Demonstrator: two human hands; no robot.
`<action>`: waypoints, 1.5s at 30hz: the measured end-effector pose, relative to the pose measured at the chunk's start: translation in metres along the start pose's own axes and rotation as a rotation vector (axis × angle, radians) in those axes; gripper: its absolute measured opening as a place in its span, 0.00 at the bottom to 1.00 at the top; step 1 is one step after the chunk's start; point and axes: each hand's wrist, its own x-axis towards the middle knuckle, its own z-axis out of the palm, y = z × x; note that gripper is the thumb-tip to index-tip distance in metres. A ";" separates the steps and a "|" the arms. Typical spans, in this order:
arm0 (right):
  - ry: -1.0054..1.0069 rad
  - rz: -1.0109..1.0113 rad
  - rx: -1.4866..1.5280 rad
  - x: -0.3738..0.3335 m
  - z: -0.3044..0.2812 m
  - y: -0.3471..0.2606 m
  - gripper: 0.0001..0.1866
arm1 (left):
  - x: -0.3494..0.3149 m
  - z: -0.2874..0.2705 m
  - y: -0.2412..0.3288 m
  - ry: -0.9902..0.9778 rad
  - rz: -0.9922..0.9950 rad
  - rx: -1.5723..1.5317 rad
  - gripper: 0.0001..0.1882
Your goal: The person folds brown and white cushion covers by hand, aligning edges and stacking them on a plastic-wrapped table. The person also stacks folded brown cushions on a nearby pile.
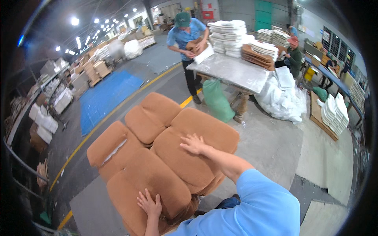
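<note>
Brown fabric-covered cushions lie in front of me in several stacks pushed close together. My left hand (149, 202) rests flat on the near-left cushion (151, 177), fingers spread. On the right-hand cushion (197, 137) lies my right hand (192, 144), palm down with its fingers apart. Farther off are a brown cushion (151, 116) with a crease across it and, to the left, another cushion (108, 143) with a white strip showing in a slit. Neither hand grips anything. What supports the stacks is hidden beneath them.
Beyond the stacks, a person (189, 39) in a blue shirt handles a brown and white piece at a metal-topped table (232, 70). A green sack (217, 100) and a white plastic bundle (281, 98) stand by it. A blue floor sheet (108, 96) lies left.
</note>
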 end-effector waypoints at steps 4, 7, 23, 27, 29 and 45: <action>0.294 -0.303 0.658 -0.084 0.012 0.013 0.25 | -0.025 0.009 0.012 0.128 0.023 -0.400 0.36; 0.124 -0.310 0.790 -0.185 0.030 0.037 0.20 | -0.037 0.008 0.030 0.290 0.112 -0.640 0.33; 0.534 0.533 0.644 -0.445 -0.088 0.347 0.17 | -0.134 -0.200 0.530 -0.015 2.142 -0.628 0.41; 0.602 0.664 0.744 -0.441 -0.078 0.379 0.17 | -0.115 -0.180 0.629 0.029 2.334 -0.848 0.36; 0.420 0.808 0.808 -0.440 -0.071 0.387 0.18 | -0.110 -0.172 0.651 -0.154 2.216 -0.842 0.34; 0.582 0.962 0.675 -0.288 -0.171 0.594 0.20 | 0.141 -0.023 0.850 -1.516 1.873 -0.163 0.15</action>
